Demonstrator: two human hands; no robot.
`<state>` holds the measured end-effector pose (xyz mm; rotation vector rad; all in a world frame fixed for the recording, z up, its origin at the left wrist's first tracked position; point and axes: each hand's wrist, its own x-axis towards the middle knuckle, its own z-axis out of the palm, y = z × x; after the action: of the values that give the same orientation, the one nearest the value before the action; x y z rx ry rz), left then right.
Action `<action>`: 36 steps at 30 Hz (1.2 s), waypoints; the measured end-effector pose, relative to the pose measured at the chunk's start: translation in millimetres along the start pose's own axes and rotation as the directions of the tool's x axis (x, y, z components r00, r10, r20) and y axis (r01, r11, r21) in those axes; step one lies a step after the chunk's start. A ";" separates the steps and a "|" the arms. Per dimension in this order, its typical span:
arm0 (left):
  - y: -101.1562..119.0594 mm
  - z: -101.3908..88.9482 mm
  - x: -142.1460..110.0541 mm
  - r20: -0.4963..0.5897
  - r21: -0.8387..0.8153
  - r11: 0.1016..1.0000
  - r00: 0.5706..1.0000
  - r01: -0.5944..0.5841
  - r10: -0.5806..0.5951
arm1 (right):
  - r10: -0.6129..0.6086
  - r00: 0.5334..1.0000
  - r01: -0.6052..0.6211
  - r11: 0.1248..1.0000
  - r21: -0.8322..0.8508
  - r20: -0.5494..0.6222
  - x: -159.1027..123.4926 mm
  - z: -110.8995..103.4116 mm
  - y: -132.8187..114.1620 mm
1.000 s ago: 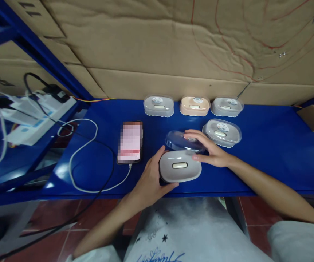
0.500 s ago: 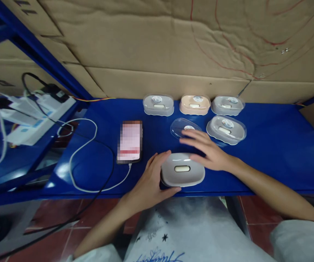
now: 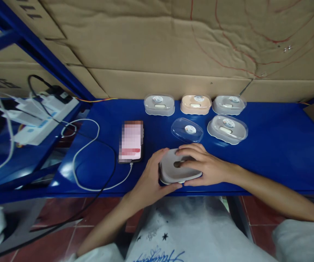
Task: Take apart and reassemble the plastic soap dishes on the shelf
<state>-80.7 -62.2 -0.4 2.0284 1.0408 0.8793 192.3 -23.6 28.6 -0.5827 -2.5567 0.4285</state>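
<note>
A grey oval soap box (image 3: 169, 165), without a lid, sits near the front edge of the blue table between my hands. My left hand (image 3: 151, 176) wraps its left end, thumb along the front and fingers at the back. From the right, my right hand (image 3: 207, 165) grips the box, thumb low at the front and fingers spread over the top. One fingertip lies at the dark slot in the middle, and part of the slot is hidden. Just behind lies a clear plastic lid (image 3: 180, 129) with a round label.
Several lidded soap boxes stand behind: a grey one (image 3: 159, 109), a peach one (image 3: 195, 108), another grey one (image 3: 229, 109) and a nearer grey one (image 3: 226, 133). To the left, a phone (image 3: 131, 140) is plugged into a white cable (image 3: 76, 153). A power strip (image 3: 39, 127) lies further left.
My right hand has come down from above the clear lid onto the right side of the soap box. The pale insert that showed in the slot is no longer visible there.
</note>
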 end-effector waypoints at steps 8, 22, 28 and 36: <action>-9.3 -0.3 -2.5 0.079 0.067 0.997 0.996 0.036 -0.041 | 0.145 0.983 -0.132 0.984 0.121 -0.108 -2.7 -24.2 7.1; -1.0 -14.6 5.1 0.336 0.113 0.982 0.936 -0.150 0.104 | 0.217 0.965 -0.241 0.956 -0.168 -0.150 -6.3 -9.1 22.0; 1.2 -16.1 3.2 0.359 0.116 0.958 0.911 -0.261 0.204 | 0.234 0.962 -0.259 0.944 -0.202 -0.141 -9.0 -7.3 26.4; 8.9 -7.6 3.6 0.076 -0.040 0.977 0.974 -0.210 0.212 | 0.006 0.997 -0.007 1.000 0.009 0.076 -4.8 -11.0 -13.2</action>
<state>-81.7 -61.1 11.8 2.1565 0.7726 0.9079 197.5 -35.2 41.2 -0.5823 -2.6239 0.4731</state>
